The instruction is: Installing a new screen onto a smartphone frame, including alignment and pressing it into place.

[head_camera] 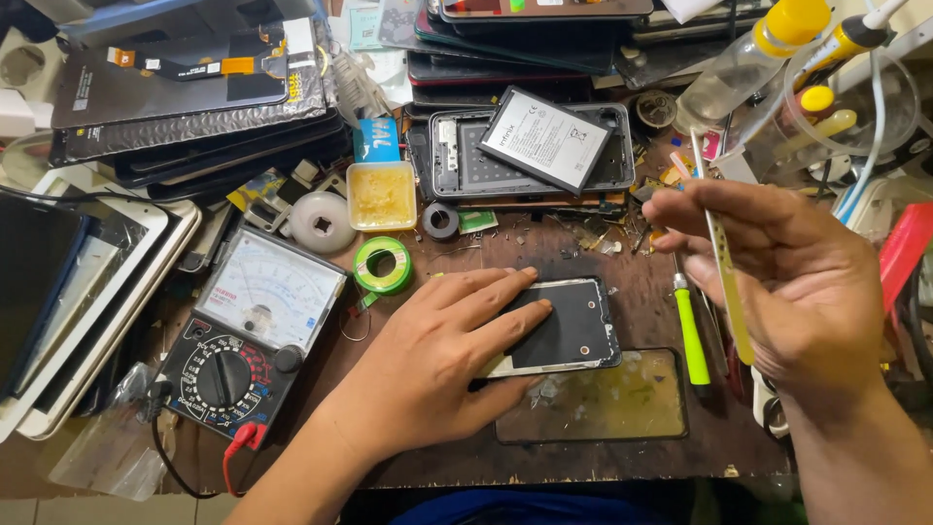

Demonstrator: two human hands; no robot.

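1. The left hand (442,365) lay flat, fingers spread, on the black rectangular phone back panel (569,326) near the middle of the brown wooden counter (622,467). It pressed the panel down and did not grip it.

2. The right hand (777,282) was raised above the counter and pinched a thin pale yellow-white strip, probably a phone side frame piece (724,262), between thumb and fingers.

3. The strip stood nearly upright in the view. Its long axis ran from near the bottles at the top down toward the wrist, with a slight tilt.

4. The black panel lay to the left of the strip and lower than it. Its long axis ran almost left to right, so the two axes crossed at nearly a right angle.

5. The left hand was touching the panel; the right hand was apart from it, so the left hand was the nearer one.

6. A green-handled screwdriver (691,335) lay just beside the panel's right edge, between the panel and the right hand.

7. A dark glass phone screen (603,399) lay flat just below the panel.

8. An analogue multimeter with a black dial (248,335) stood well apart on the left.
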